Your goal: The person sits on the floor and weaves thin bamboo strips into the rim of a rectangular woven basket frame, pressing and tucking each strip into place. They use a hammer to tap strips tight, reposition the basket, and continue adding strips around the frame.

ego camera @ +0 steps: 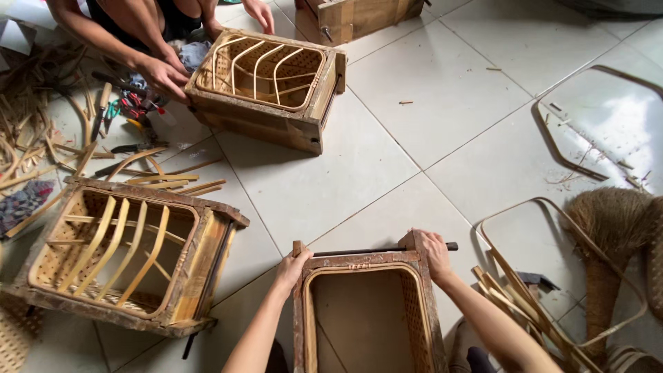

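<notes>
Both hands [293, 266] [434, 252] grip the wooden mould [366, 262], its base cut off.

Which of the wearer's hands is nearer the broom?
Right. The right hand grips the wooden mould at its far right corner, on the side of the broom; the left hand holds the far left corner.

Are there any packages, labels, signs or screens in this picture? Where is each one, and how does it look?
None can be seen: no package, label, sign or screen.
The left hand and right hand grip the far corners of a wooden frame mould holding a woven rattan basket; it bears no label.
</notes>
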